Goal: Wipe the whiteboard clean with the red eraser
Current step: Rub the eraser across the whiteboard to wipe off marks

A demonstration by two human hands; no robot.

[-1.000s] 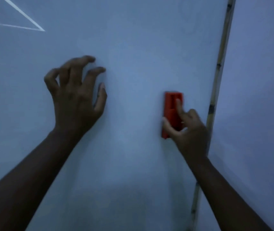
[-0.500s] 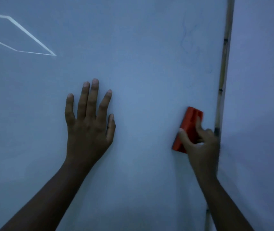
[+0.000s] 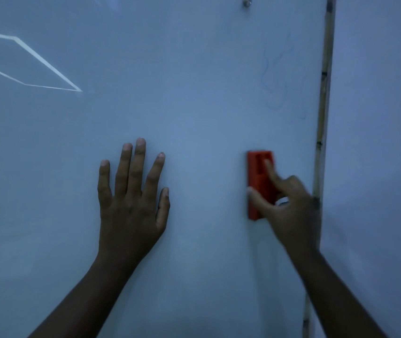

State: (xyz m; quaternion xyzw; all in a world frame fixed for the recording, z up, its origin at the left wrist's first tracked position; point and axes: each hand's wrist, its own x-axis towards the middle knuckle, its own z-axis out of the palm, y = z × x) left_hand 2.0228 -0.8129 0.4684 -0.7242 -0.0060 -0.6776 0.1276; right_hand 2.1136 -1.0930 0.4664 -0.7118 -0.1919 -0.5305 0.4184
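Whiteboard point(image 3: 194, 106): a big pale board that fills most of the view, seen in dim bluish light
Red eraser point(image 3: 258, 181): a red block that stands upright, flat against the whiteboard, near the right side of the board and below the faint marks
Right hand point(image 3: 289, 211): its grip is closed on the red eraser; the thumb sits on the left edge of the block, and one finger lies along its front
Eraser and grip: the top half of the block sticks up above the hand, and the lower right part is hidden behind the hand; the hand looks a bit blurry
Left hand point(image 3: 131, 203): lies flat on the whiteboard with its grip wide, fingers straight and spread, pointing up; it holds nothing
Space between hands: the left hand is well apart from the red eraser, with bare board between them
Faint marks point(image 3: 277, 76): thin dark squiggles on the board, up above the eraser and near the edge strip; too faint to read
Edge strip point(image 3: 324, 93): a thin pale strip with dark spots that runs up and down just to the right of the right hand
Wall point(image 3: 377, 142): plain surface to the right of the strip
Bright lines point(image 3: 36, 67): thin white lines that make a pointed shape at the upper left of the board
Small knob point(image 3: 246, 1): a little shiny round thing at the very top of the board
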